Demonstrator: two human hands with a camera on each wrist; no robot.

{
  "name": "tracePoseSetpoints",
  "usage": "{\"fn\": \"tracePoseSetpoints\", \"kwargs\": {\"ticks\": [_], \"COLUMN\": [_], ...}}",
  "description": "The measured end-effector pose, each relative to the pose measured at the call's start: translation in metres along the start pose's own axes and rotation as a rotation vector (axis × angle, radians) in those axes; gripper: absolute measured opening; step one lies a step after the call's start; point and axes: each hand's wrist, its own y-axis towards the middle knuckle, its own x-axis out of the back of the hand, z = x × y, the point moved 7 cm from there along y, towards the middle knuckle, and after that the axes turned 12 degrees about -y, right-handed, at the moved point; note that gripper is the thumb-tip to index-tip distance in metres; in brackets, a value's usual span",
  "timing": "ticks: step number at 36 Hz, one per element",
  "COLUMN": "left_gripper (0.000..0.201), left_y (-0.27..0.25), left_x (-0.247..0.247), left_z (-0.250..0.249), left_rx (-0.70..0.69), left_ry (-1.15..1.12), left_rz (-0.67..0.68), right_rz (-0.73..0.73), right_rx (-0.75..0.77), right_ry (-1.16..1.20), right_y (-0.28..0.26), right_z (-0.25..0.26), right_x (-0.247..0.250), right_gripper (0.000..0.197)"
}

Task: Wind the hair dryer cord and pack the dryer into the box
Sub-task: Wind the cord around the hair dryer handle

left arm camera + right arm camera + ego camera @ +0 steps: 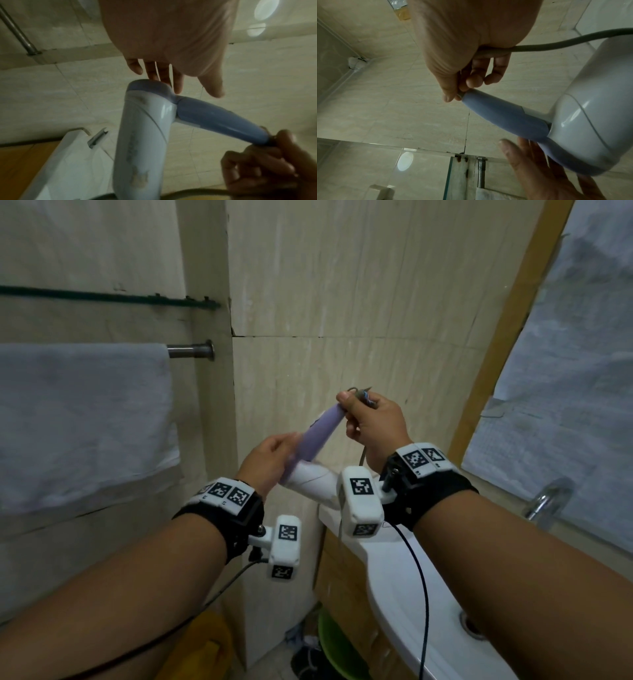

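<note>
The hair dryer (pixel 313 479) has a white barrel and a lavender handle (pixel 320 431), and it is held in the air before the tiled wall. My left hand (pixel 270 458) touches the dryer's lavender rear cap (pixel 147 85) with straight fingers (pixel 163 75). My right hand (pixel 368 421) grips the grey cord (pixel 573 40) where it leaves the handle's end (pixel 471 94), fingers curled round it. The cord hangs down past my right wrist (pixel 363 455). No box is in view.
A grey towel (pixel 82 419) hangs on a rail at the left, under a glass shelf (pixel 102 297). A white sink (pixel 411 594) with a tap (pixel 548 501) lies below my right arm. A green basin (pixel 339 648) stands on the floor.
</note>
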Motion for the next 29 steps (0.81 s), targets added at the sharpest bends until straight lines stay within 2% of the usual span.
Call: {"fn": "tracePoseSetpoints", "kwargs": {"ticks": [3, 6, 11, 14, 19, 26, 29], "left_gripper": [0.059, 0.049, 0.032, 0.031, 0.035, 0.026, 0.036], "left_y": [-0.004, -0.009, -0.015, -0.016, -0.014, -0.009, -0.008], "left_x": [-0.006, -0.012, -0.019, -0.020, -0.015, -0.007, -0.007], "left_z": [0.006, 0.007, 0.000, 0.000, 0.008, 0.015, 0.015], "left_rx": [0.001, -0.023, -0.096, -0.109, -0.079, 0.001, 0.036], "left_ry": [0.010, 0.058, 0.109, 0.127, 0.086, -0.042, -0.077], "left_rz": [0.080, 0.129, 0.101, 0.119, 0.128, 0.094, 0.111], "right_rz": [0.036, 0.059, 0.065, 0.082, 0.142, 0.245, 0.254], "right_rx": [0.011, 0.016, 0.005, 0.012, 0.006, -0.059, -0.067], "right_ry": [0.013, 0.017, 0.036, 0.027, -0.035, -0.242, -0.353], "right_y": [-0.002, -0.005, -0.009, -0.011, -0.010, -0.014, -0.017], "right_z": [0.003, 0.004, 0.002, 0.001, -0.002, -0.019, -0.026], "right_x": [-0.002, -0.003, -0.002, 0.001, 0.007, 0.012, 0.014], "right_gripper": [0.012, 0.011, 0.011, 0.010, 0.006, 0.005, 0.012]}}
